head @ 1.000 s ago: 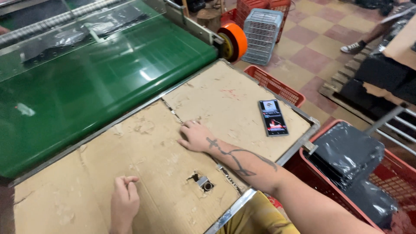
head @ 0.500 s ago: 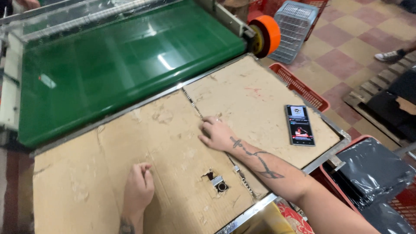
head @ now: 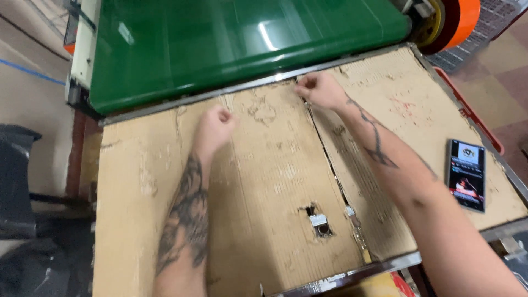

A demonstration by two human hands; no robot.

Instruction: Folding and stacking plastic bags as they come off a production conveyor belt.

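Resting fisted, empty, both hands (head: pixel 217 122) (head: pixel 319 91) sit on cardboard (head: pixel 264 176) beside the green belt (head: pixel 242 38).

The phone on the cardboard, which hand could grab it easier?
Probably the right hand. The phone lies on the right side of the cardboard, just beside the right forearm. The left hand is fisted farther away, across the seam.

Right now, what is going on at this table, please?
A person stretches both arms over a worn cardboard sheet covering a table, beside a green conveyor belt. The left hand and right hand are loosely closed near the belt's edge, holding nothing visible. A phone lies on the cardboard to the right.
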